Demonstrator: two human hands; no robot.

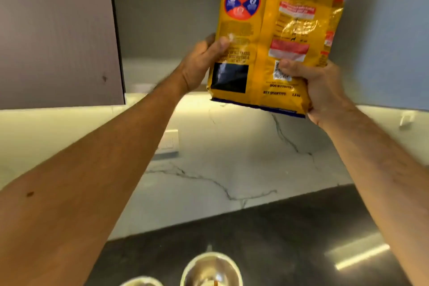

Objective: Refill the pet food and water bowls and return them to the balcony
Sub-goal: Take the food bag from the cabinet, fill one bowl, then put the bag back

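Head view, left hand [199,65] and right hand [318,90] gripping yellow bag [274,37] – 2 steel bowls [211,269] below, cabinet door [55,30] left.

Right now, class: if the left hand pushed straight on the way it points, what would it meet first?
The left hand already grips the yellow plastic dog food bag; beyond it probably lies the open grey cupboard's interior, though depth is unclear.

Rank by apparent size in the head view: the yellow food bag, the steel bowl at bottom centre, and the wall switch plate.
1. Yellow food bag, held up near the camera by both hands, so nearness inflates it.
2. Steel bowl, cut off by the frame edge.
3. Wall switch plate, smallest.
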